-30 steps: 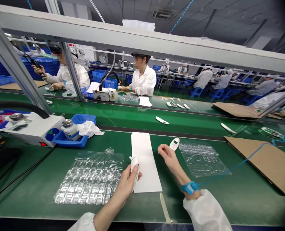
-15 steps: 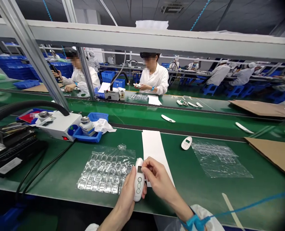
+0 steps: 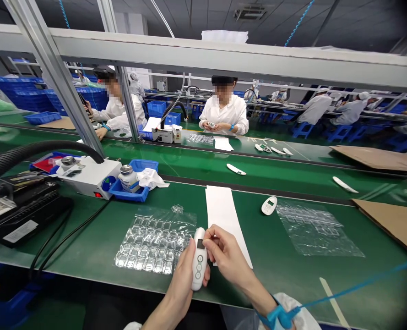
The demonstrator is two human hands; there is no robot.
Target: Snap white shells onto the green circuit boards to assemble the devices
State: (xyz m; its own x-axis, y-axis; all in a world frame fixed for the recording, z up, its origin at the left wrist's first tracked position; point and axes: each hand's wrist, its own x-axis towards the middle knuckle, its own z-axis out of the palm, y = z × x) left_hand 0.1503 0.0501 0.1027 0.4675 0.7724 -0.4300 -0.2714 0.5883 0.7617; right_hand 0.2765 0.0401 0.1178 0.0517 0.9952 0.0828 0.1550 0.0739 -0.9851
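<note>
My left hand [image 3: 181,275] is wrapped around a white handheld device [image 3: 198,268] with a small dark screen and round buttons, held upright near the table's front edge. The thumb lies along its left side. My right hand [image 3: 225,252] pinches at the right edge of the screen; whatever is between those fingertips is too small or hidden to make out. Left of the device lies a clear plastic sheet [image 3: 148,245] with rows of transparent square pieces. Behind my hands a strip of white paper [image 3: 220,206] lies on the green table. A white oval shell [image 3: 269,206] rests to its right.
Another clear sheet [image 3: 322,229] lies at right, beside brown cardboard [image 3: 392,222]. A blue tray [image 3: 144,195] with a metal-capped bottle [image 3: 129,178] stands left, by a white box [image 3: 89,176] with a black hose. A blue cord runs from my right wrist. White shells [image 3: 236,169] lie on the green belt.
The view has shifted slightly, while my hands keep the same hold on the device. White shells on the belt have moved left. A co-worker across the belt has drawn both hands closer together.
</note>
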